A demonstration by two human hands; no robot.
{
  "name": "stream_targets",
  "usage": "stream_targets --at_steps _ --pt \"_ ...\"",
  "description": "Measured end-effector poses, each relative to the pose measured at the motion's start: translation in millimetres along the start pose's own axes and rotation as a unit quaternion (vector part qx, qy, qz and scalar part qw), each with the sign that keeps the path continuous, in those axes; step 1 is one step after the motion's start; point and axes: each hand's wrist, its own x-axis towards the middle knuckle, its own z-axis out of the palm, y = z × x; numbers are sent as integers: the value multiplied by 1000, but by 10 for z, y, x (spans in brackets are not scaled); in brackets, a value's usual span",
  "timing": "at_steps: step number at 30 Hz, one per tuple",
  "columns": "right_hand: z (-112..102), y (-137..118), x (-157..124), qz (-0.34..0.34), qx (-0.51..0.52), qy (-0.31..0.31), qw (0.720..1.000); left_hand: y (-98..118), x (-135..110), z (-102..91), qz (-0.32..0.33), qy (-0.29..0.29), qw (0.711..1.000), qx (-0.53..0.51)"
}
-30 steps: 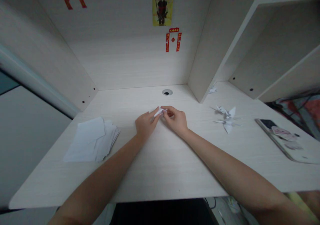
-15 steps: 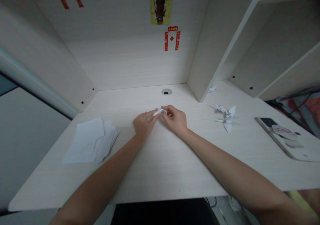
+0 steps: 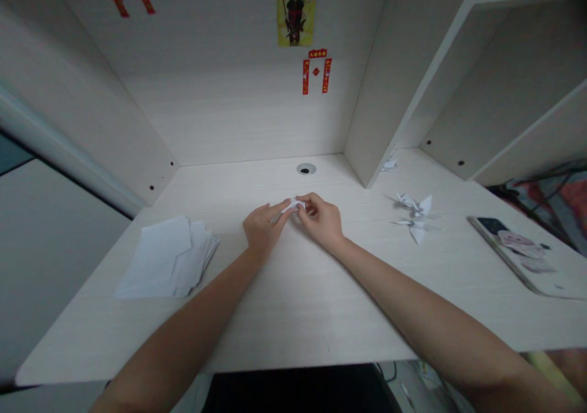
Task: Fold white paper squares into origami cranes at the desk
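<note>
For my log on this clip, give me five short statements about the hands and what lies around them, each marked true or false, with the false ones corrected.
1. The left hand and right hand hold one piece of folded white paper. True.
2. The paper stack lies to the right of both hands. False: it lies to their left.
3. Origami cranes lie between the right hand and the smartphone. True.
4. The left hand touches the smartphone. False: it holds the folded white paper.
5. Red decorations are on the back panel. True.
</note>
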Motion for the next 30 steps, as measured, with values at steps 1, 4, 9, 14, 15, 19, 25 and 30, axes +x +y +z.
stream_targets --at_steps 1,4,9,14,15,19,25,30 --pt "-3 -3 1 3 5 -1 1000 -1 3 -3 5 -5 1000 -9" --pt "-5 3 8 16 21 -1 1000 -5 11 -8 12 -19 999 -30" --pt "15 40 26 33 51 5 998 -2 14 -12 17 -20 999 -40" --pt "22 55 32 23 85 7 996 21 13 -7 40 -8 998 -49" --pt "20 55 32 19 95 6 995 22 13 -5 45 -8 998 -50" --pt "20 52 31 9 134 -5 991 4 17 1 82 -9 994 -67" --pt "65 79 44 13 225 -15 974 -21 36 7 136 4 989 -57" --pt "95 102 60 25 286 -19 958 12 44 -20 131 5 989 -75"
